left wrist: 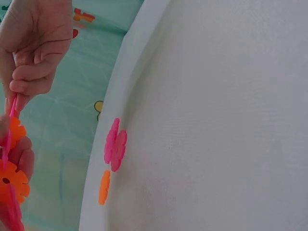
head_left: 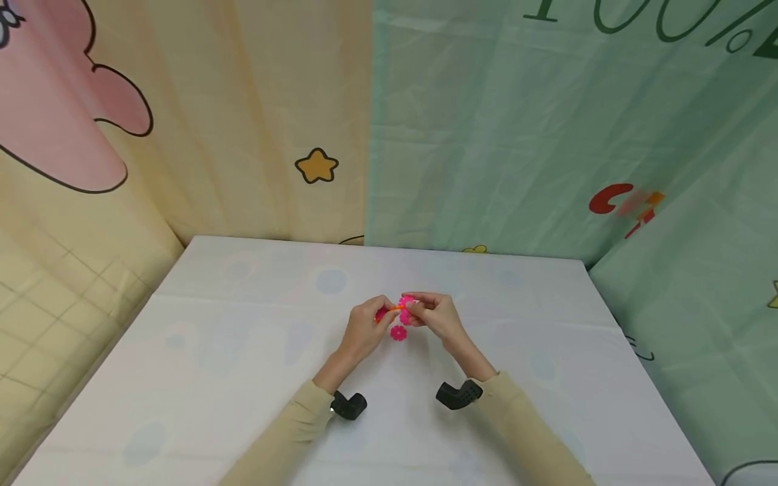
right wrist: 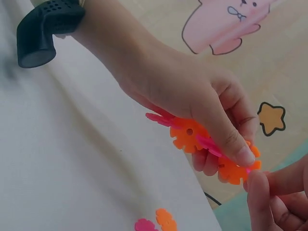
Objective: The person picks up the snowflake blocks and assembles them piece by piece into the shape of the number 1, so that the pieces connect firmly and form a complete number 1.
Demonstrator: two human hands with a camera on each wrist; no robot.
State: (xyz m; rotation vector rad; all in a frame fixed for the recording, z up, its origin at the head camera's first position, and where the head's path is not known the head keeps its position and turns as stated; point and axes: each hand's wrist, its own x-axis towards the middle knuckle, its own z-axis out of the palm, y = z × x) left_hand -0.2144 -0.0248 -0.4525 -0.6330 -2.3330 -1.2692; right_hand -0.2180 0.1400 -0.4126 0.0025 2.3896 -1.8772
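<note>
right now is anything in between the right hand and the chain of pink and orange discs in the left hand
Nothing visible stands in the way. The right hand pinches a pink disc at the end of the chain, which the left hand grips. The loose discs lie lower, on the table.

Left sleeve (head_left: 286, 428), seven o'clock, and right sleeve (head_left: 531, 428), five o'clock, are beige; both black wrist units (head_left: 451, 397) are elbow-shaped, the right perforated.

a curtained nook: cartoon-print drapes (head_left: 273, 101) behind a white table (head_left: 231, 378).
</note>
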